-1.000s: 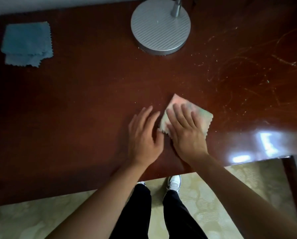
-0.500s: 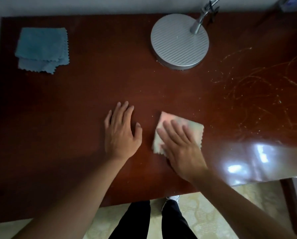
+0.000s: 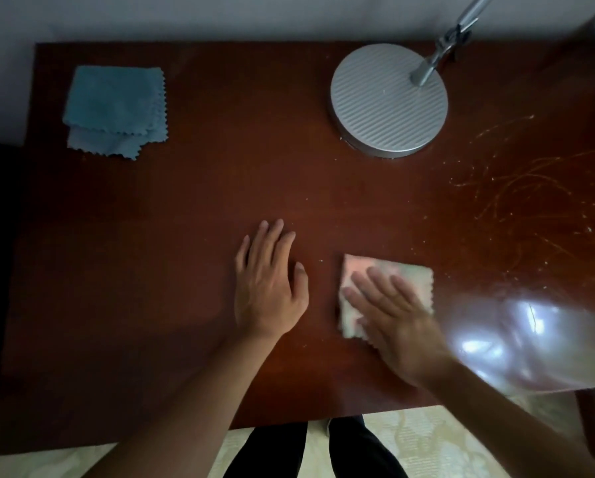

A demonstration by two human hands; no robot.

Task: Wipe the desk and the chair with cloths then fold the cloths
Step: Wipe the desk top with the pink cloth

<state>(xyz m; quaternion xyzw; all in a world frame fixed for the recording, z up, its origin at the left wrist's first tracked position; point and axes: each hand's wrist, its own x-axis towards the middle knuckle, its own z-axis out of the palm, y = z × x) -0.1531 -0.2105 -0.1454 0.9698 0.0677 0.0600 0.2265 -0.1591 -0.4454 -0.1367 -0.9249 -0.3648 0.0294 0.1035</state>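
Two hands lay flat, fingers straight, on the bench [image 3: 185,236]; right hand [image 3: 398,320] pressed the soft, light pink cloth [image 3: 411,277] at five o'clock; left hand [image 3: 268,288] rested bare beside; pinch a corner to lift.

Round ribbed silver lamp base [image 3: 388,100] with slanted metal stem [image 3: 444,46], standing at the far right; pale patterned floor [image 3: 427,439] below; dark trouser legs [image 3: 358,450].

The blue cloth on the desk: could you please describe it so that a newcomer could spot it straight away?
Start from the dark red-brown desk and go to its far left corner, well away from the round silver lamp base. The blue cloth lies there folded, zigzag-edged, untouched. The other cloth is pinkish and lies under the right hand.
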